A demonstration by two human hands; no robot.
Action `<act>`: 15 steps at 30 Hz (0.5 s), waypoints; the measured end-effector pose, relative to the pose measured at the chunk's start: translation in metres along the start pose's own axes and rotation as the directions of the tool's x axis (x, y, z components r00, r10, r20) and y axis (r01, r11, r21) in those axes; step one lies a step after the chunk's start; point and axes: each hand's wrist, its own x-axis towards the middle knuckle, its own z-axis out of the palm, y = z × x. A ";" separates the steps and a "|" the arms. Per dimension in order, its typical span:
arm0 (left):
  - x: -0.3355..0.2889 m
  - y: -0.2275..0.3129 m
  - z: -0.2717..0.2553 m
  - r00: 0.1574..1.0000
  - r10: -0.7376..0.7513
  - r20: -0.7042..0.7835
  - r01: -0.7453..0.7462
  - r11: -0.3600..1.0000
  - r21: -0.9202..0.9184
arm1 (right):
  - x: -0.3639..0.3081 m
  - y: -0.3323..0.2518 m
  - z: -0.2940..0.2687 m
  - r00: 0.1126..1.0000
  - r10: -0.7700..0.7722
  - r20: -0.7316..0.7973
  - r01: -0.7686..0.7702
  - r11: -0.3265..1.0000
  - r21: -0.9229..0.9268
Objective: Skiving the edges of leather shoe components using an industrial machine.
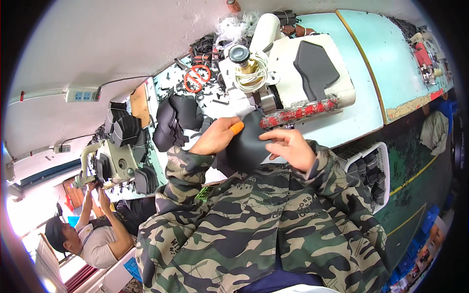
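Both my hands hold a curved black leather piece (246, 141) in front of a white sewing machine (288, 73). My left hand (215, 134) grips its left edge, with an orange thumb cover (236, 128) on the thumb. My right hand (290, 146) pinches its right edge just below the machine's foot. The piece's upper edge reaches the machine's red-patterned front strip (300, 112). Another black cut piece (315, 68) lies flat on top of the machine.
A stack of black cut pieces (178, 117) and red-handled scissors (197, 78) lie left of the machine on the pale blue table (361, 112). A white basket (386, 166) with black pieces stands at my right. Another person (93, 234) works at a second machine (112, 161) to the left.
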 end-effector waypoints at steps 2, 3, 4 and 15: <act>0.006 0.001 -0.004 0.992 -0.127 -0.024 0.128 0.991 0.049 | 0.006 0.000 0.004 1.000 -0.015 -0.002 0.015 0.998 -0.067; 0.009 0.002 -0.006 0.992 -0.124 -0.022 0.125 0.991 0.052 | 0.008 -0.001 0.006 1.000 -0.018 -0.005 0.018 0.998 -0.066; 0.012 0.004 -0.006 0.992 -0.124 -0.038 0.128 0.986 0.104 | 0.009 -0.004 0.007 1.000 -0.024 -0.019 0.022 0.996 -0.088; 0.052 0.021 -0.007 0.990 0.087 -0.111 -0.053 0.959 0.277 | 0.002 -0.002 -0.031 0.929 -0.200 -0.313 0.161 0.976 -0.149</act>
